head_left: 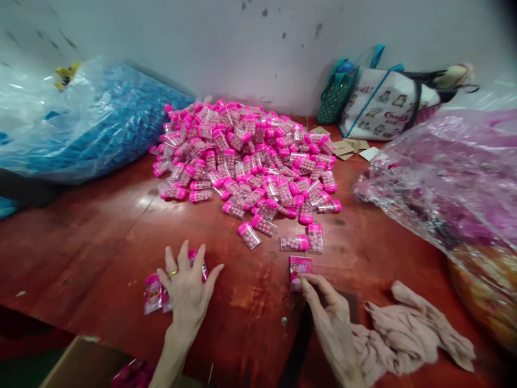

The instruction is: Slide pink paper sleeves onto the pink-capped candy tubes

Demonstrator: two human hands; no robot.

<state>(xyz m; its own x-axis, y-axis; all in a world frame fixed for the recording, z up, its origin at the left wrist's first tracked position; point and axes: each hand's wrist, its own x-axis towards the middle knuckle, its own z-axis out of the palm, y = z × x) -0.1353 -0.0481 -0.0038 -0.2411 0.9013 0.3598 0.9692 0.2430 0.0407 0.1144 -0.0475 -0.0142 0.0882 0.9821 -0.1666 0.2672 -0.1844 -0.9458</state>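
My left hand (pixel 186 293) lies palm down with spread fingers, a ring on one of them. Under and beside it are small glossy pink printed packets (pixel 153 294), partly covered by the fingers. Between thumb and fingertips, my right hand (pixel 329 318) pinches the lower edge of a flat pink printed packet (pixel 301 265) at the table surface. Just beyond that packet lie clear little bottles of pink candy balls with bright pink caps (pixel 294 243). A large heap of the same candy bottles (pixel 250 156) rises behind them.
The red table (pixel 133 231) meets a stained wall. A clear bag of blue pieces (pixel 117 113) is at left, a plastic bag with pink contents (pixel 456 178) at right. A crumpled cloth (pixel 416 328) lies near my right forearm. A cardboard box (pixel 84 364) sits below the front edge; a tote bag (pixel 383 105) stands behind.
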